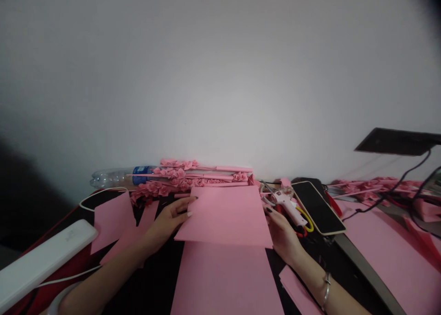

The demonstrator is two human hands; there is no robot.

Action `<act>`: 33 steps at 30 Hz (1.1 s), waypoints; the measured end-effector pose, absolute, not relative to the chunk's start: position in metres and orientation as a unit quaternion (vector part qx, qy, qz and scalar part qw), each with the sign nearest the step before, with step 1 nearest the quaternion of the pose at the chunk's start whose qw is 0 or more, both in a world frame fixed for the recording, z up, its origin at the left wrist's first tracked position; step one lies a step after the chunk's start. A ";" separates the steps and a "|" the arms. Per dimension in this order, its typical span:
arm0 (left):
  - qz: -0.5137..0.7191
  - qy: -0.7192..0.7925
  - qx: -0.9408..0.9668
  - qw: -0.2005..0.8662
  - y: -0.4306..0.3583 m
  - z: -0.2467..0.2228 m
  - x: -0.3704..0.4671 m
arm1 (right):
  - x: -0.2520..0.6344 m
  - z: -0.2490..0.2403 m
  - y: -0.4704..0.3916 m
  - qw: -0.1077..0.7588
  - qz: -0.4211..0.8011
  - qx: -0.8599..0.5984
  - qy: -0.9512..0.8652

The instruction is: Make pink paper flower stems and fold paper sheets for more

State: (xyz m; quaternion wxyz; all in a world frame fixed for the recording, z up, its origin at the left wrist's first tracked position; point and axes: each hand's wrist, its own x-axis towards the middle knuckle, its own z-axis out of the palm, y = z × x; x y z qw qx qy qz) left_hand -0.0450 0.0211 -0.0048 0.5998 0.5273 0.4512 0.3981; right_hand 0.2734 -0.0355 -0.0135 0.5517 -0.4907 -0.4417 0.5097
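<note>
A pink paper sheet [225,214] is held up above the dark table, its far part over a row of pink paper flowers [179,181]. My left hand [174,218] grips its left edge, thumb and fingers at the margin. At the right edge, my right hand [284,237] has hold of the same sheet, with some fingers hidden behind it. Underneath, a larger pink sheet [227,283] reaches toward me. Just beyond my right hand lies a pink glue gun [289,207], beside yellow-handled scissors [306,218].
A clear plastic bottle [113,178] lies by the wall. On the left are pink paper pieces [113,218] and a long white device [48,260] with a cable. A phone [319,207] rests at right, near more pink paper [392,250] and a dark panel [396,141] with wires.
</note>
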 end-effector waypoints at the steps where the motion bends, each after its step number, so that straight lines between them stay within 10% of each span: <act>1: 0.403 0.454 0.521 0.600 0.021 -0.004 -0.045 | 0.273 -0.012 -0.037 0.551 0.541 -0.476 -0.421; 18: 0.411 0.479 0.523 0.572 0.021 -0.001 -0.047 | 0.261 0.006 -0.045 0.528 0.654 -0.385 -0.382; 33: 0.293 0.353 0.544 0.703 0.020 -0.003 -0.055 | 0.261 -0.003 -0.037 0.532 0.412 -0.527 -0.520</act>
